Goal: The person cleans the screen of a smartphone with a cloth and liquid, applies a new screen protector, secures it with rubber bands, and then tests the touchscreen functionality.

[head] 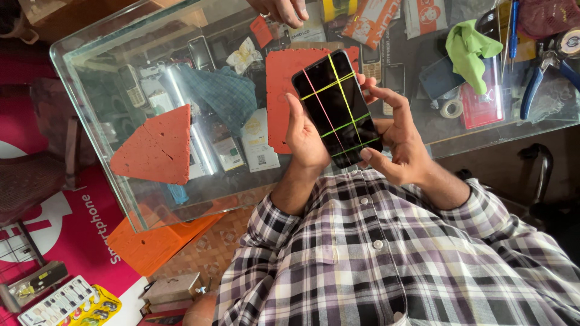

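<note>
I hold a black smartphone (pixel 336 108) in both hands above the near edge of a glass-topped table (pixel 90 90). Its dark screen shows thin green, yellow and pink lines crossing it. My left hand (pixel 304 137) grips the phone's left edge, thumb along the side. My right hand (pixel 396 136) cups the right edge and lower corner, fingers curled behind the phone and thumb at the bottom. Both sleeves are plaid.
A red mat (pixel 281 90) lies under the phone and a triangular red piece (pixel 160 148) to the left. A green cloth (pixel 471 51), blue-handled pliers (pixel 534 84) and a tape roll (pixel 451 108) sit right. Another person's hand (pixel 284 9) rests at the far edge. Old phones lie under the glass.
</note>
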